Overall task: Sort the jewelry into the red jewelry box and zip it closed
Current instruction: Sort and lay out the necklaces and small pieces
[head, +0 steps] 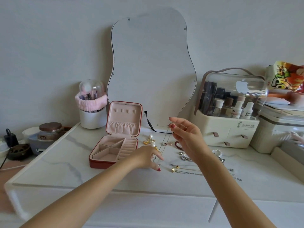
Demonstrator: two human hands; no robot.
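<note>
The red jewelry box [98,162] stands open on the marble tabletop, its pink lid upright and its compartments bare. My right hand [185,135] is raised and pinches the top of a thin chain necklace [164,140], which hangs down to the table. My left hand [148,157] is low beside the box, fingers around the chain's lower end. Loose on the table lie pearl and gold earrings [148,139], rings [164,143], a red bead bracelet [177,144], a pearl bracelet [217,152] and several silver and gold chains [185,170].
A wavy mirror [151,66] leans on the wall behind. A white brush cup [93,117] stands to the left of the box. A cosmetics organizer [228,116] with bottles sits at the right. A black cable [149,124] lies by the mirror's foot. The table's front edge [115,189] is near.
</note>
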